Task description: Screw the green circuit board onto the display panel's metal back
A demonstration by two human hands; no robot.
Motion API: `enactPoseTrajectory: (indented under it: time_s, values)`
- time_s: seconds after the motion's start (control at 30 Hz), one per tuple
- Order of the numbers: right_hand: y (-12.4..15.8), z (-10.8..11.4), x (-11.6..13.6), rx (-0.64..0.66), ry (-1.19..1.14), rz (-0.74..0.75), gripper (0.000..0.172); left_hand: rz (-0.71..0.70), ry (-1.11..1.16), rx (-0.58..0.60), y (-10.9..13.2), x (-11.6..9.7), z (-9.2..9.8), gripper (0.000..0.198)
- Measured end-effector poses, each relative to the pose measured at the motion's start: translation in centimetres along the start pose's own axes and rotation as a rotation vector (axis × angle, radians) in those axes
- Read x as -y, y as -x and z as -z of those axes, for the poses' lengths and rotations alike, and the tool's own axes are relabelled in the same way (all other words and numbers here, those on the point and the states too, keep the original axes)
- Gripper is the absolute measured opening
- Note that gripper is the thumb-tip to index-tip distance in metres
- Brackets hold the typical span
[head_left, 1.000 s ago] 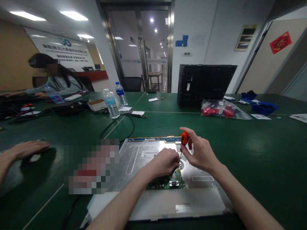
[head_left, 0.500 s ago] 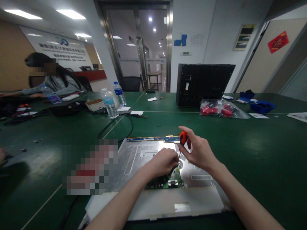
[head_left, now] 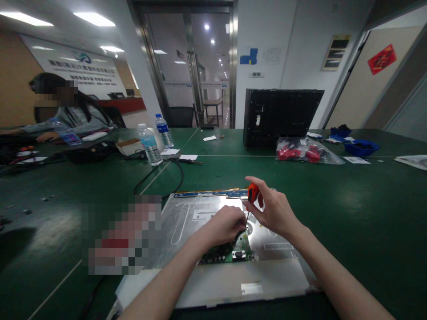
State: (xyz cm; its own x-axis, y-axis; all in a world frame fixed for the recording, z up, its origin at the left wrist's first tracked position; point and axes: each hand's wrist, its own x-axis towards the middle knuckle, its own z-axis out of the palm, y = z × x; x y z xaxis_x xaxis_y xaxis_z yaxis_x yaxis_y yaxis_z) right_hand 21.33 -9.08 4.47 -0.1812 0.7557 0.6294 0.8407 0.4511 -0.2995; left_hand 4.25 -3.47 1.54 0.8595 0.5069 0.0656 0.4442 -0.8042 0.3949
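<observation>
A silver metal monitor back panel (head_left: 196,220) lies flat on the green table (head_left: 350,209) in front of me. A small green circuit board (head_left: 233,253) sits on its near middle. My right hand (head_left: 271,211) pinches an orange-handled screwdriver (head_left: 252,194), held upright with its thin shaft pointing down at the board. My left hand (head_left: 225,226) is curled, its fingertips pressed on the board beside the screwdriver tip. What its fingers hold is hidden.
A black monitor casing (head_left: 280,116) stands at the back. Beside it lies a plastic bag of red parts (head_left: 305,153). Two water bottles (head_left: 149,144), a black cable (head_left: 167,178) and papers lie left of centre. Another person (head_left: 63,111) sits far left. Small screws (head_left: 26,211) dot the table.
A co-worker's hand that rested on the table at the far left has withdrawn out of view. My hands and the screwdriver stay over the board; the view shifted slightly.
</observation>
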Motion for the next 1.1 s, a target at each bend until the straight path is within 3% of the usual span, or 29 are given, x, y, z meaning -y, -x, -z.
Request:
enactPoseTrajectory:
  time_s: [0.23,1.1]
  values:
    - [0.04,0.33,0.2,0.027,0.004,-0.009,0.056,-0.042,-0.045,-0.005,-0.01,0.25,-0.14,0.014]
    - [0.05,-0.15,-0.32,0.02,-0.045,-0.031,0.05,-0.007,-0.052,0.004,0.01,0.21,-0.04,0.015]
